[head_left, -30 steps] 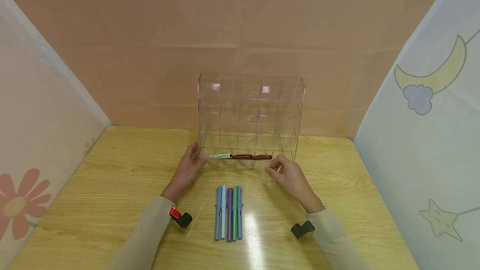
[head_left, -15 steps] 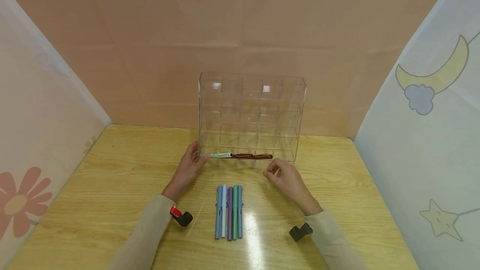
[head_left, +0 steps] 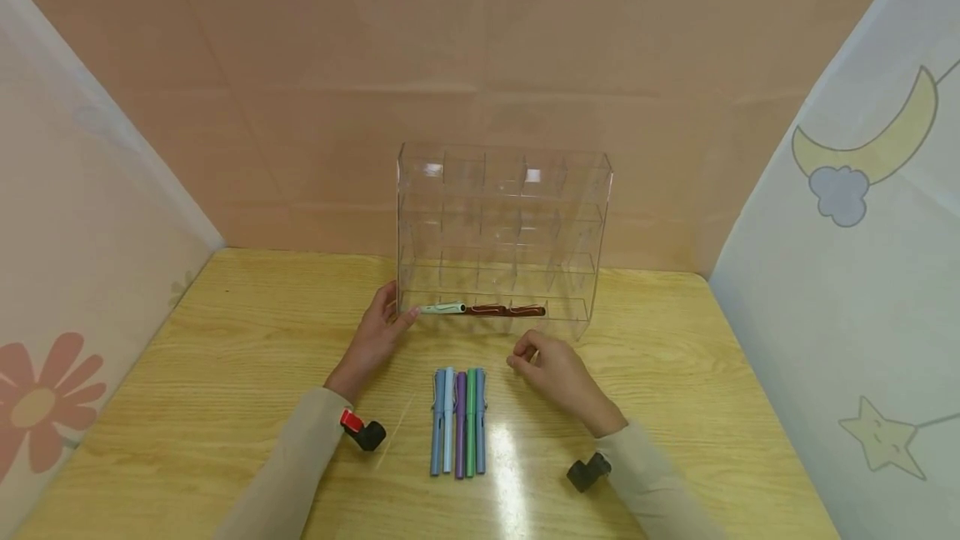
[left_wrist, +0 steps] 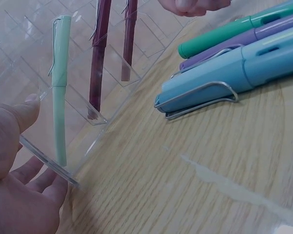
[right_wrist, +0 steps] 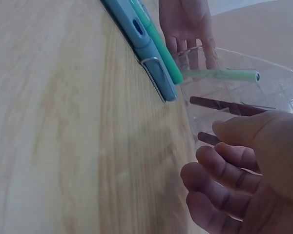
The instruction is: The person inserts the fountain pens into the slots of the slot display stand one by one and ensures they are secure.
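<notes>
A clear acrylic pen rack (head_left: 603, 223) stands upright at the back of the table. My left hand (head_left: 370, 346) holds its lower left side, thumb in front and fingers around the side panel. In its bottom row are a mint green pen (head_left: 444, 307) and two dark red pens, one in the middle (head_left: 486, 311) and one farther right (head_left: 528, 312). My right hand (head_left: 557, 371) hovers in front of the rack with loosely curled fingers, holding nothing. Several loose pens lie side by side below, among them a purple pen (head_left: 461, 427) and a green pen (head_left: 471, 423).
The pens lie on a wood-grain table (head_left: 660, 407). Behind the rack hangs a plain orange-brown backdrop (head_left: 300, 107). Printed panels flank both sides, the right one with a moon (head_left: 892, 140) and a star. The rack's upper tiers hold no pens.
My right hand has moved away from the rack's lower right, toward the loose pens and nearer to me. The left hand stays on the rack.
</notes>
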`<action>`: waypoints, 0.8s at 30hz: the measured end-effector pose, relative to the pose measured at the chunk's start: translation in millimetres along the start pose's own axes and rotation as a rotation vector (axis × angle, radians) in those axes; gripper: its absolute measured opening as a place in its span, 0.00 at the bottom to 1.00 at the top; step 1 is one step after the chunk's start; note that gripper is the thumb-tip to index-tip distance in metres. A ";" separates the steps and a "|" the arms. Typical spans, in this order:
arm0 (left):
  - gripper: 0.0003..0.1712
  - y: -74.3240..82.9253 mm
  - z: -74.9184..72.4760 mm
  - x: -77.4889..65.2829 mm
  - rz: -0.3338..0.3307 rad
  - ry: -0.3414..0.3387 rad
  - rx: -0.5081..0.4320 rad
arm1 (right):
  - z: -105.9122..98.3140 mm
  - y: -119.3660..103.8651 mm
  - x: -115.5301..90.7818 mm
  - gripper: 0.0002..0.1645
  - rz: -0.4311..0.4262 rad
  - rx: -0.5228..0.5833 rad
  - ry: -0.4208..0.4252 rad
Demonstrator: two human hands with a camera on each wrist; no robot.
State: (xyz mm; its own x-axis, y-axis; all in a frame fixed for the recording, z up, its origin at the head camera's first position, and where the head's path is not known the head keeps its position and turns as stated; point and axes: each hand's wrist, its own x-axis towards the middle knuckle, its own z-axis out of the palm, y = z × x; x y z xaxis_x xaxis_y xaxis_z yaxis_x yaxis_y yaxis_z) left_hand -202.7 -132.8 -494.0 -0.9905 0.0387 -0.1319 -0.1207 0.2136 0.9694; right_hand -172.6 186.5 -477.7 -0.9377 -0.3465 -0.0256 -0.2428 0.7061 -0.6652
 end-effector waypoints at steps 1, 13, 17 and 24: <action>0.42 0.1 0.1 0.2 0.002 0.000 0.001 | 2.2 -0.9 -0.3 0.07 -0.010 0.001 -0.004; 0.42 -0.6 0.4 0.5 0.038 -0.011 0.004 | 22.7 -15.0 -2.8 0.15 -0.060 -0.007 -0.080; 0.41 -2.0 -0.5 1.0 0.044 -0.011 -0.001 | 23.9 -20.7 -2.7 0.20 -0.060 -0.003 -0.143; 0.40 -3.5 -1.2 2.0 0.037 -0.014 0.007 | 28.7 -24.0 -2.3 0.24 -0.072 -0.023 -0.174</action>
State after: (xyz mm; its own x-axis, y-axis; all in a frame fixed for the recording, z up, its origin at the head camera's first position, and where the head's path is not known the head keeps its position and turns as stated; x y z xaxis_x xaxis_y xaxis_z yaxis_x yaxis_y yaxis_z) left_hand -204.4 -134.7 -497.4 -0.9933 0.0600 -0.0986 -0.0833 0.2182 0.9723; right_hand -157.6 152.6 -483.1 -0.8611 -0.4969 -0.1080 -0.3157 0.6888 -0.6526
